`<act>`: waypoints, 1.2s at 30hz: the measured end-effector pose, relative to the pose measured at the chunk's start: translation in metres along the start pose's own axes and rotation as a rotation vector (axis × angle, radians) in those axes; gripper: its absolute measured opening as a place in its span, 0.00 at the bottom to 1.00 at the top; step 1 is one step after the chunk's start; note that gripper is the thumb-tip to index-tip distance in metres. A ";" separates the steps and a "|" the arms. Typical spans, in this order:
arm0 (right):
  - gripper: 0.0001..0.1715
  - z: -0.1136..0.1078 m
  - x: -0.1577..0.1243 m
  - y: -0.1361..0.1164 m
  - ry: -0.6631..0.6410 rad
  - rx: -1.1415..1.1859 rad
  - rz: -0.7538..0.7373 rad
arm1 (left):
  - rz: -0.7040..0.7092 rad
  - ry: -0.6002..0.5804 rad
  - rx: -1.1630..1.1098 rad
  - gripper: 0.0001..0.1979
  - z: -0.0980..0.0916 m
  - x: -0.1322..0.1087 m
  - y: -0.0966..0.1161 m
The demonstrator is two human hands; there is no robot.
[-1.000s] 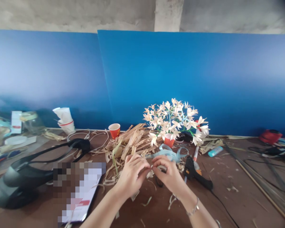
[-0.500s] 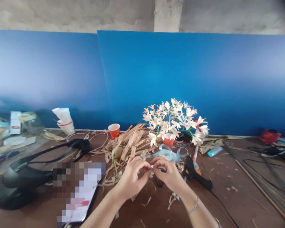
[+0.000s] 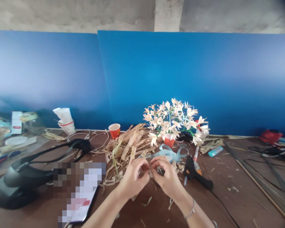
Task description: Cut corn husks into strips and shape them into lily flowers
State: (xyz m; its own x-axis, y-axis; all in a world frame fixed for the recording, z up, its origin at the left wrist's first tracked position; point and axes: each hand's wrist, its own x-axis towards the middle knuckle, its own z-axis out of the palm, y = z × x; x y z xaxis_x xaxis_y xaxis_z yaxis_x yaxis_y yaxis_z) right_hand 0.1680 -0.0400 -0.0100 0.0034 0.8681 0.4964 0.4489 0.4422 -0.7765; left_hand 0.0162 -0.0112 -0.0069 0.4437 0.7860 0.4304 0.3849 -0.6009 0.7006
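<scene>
Remote log, I read: left hand (image 3: 133, 177), right hand (image 3: 167, 179) | both clenched, pinching small piece (image 3: 150, 171) | ribbon (image 3: 167, 154) just beyond | glue gun (image 3: 194, 174) right | husks (image 3: 130, 142) toward desk (image 3: 228, 196) rear edge

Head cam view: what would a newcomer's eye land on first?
The pale cluster of artificial flowers in an orange-red cup pops first against the blue wall panels. Just below, the left hand and right hand pinch something small at centre, beside a heap of dried leaf strips. A black hot glue gun lies to their right.
</scene>
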 end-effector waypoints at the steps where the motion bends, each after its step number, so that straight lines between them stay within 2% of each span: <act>1: 0.06 0.000 0.000 0.001 0.000 0.010 0.008 | -0.018 -0.019 -0.045 0.06 0.000 0.000 0.000; 5: 0.06 -0.002 0.002 0.002 0.000 0.024 0.010 | -0.076 -0.080 -0.193 0.06 0.000 -0.001 -0.001; 15: 0.05 -0.004 0.001 0.001 -0.017 0.043 0.007 | -0.065 -0.070 -0.262 0.03 0.001 0.000 -0.004; 21: 0.18 -0.007 0.002 0.001 -0.060 0.060 -0.087 | -0.126 -0.071 -0.315 0.05 -0.003 0.002 0.003; 25: 0.09 -0.006 0.003 0.003 -0.084 -0.042 -0.079 | -0.166 -0.074 -0.365 0.06 -0.005 0.004 0.006; 36: 0.07 -0.005 0.003 0.010 0.050 -0.093 -0.080 | -0.207 -0.040 -0.350 0.07 -0.002 0.005 -0.002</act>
State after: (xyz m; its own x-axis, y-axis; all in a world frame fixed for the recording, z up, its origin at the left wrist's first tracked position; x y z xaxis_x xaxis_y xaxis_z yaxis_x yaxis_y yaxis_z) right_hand 0.1767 -0.0341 -0.0142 0.0074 0.8175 0.5758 0.5308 0.4848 -0.6952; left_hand 0.0156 -0.0060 -0.0051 0.4193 0.8748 0.2426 0.1741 -0.3397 0.9243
